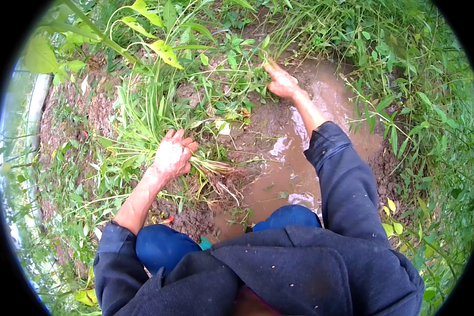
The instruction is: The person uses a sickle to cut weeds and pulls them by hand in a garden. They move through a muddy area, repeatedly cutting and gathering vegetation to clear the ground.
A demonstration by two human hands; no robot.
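Observation:
My left hand (175, 154) is closed round a thick bunch of uprooted weeds (145, 113). Their pale, muddy roots (218, 171) stick out to the right of the fist, and the leafy tops spread up and to the left. Farther off, my right hand (282, 81) reaches to the edge of the wet ground. Its fingers are pressed together at low green weeds (247, 79) growing there; leaves partly hide the fingertips. Both hands look wet and muddy.
A muddy brown puddle (284, 181) lies between my arms, in front of my blue-covered knees (166, 247). Dense grass and weeds (432, 116) grow on the right. Tall yellow-green leaves (163, 52) hang at the upper left. Bare reddish soil (97, 97) shows on the left, beside a pale edge (38, 100).

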